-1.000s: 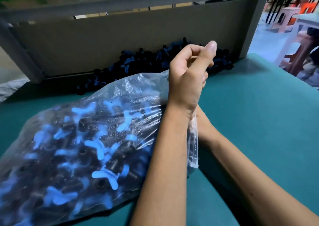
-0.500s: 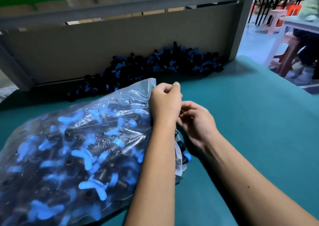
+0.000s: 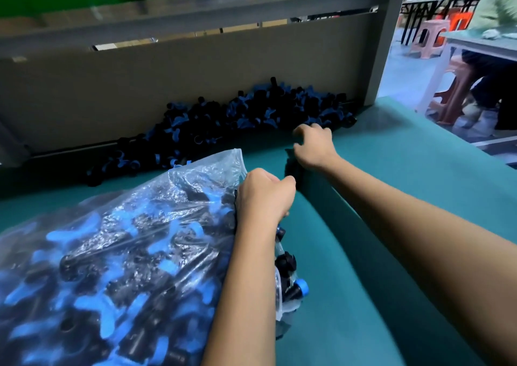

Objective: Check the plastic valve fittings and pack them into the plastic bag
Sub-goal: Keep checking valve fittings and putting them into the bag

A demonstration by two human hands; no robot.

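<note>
A clear plastic bag (image 3: 126, 239) full of black valve fittings with blue handles lies on the teal table (image 3: 405, 197) at the lower left. My left hand (image 3: 263, 197) is clenched on the bag's open edge. A few fittings (image 3: 293, 290) show at the bag's mouth under my left forearm. A loose pile of the same fittings (image 3: 237, 113) lies along the back board. My right hand (image 3: 314, 148) is stretched out to the pile's right end, palm down, fingers curled. Its palm is hidden, so I cannot tell if it holds anything.
A grey-brown board (image 3: 167, 85) and a metal post (image 3: 386, 43) close off the table's far side. Beyond the right edge stand plastic stools (image 3: 453, 94) and another table, where a seated person (image 3: 498, 10) is partly in view.
My right hand left the bag's mouth and reached forward to the pile. My left hand came down from above the bag and now grips its edge.
</note>
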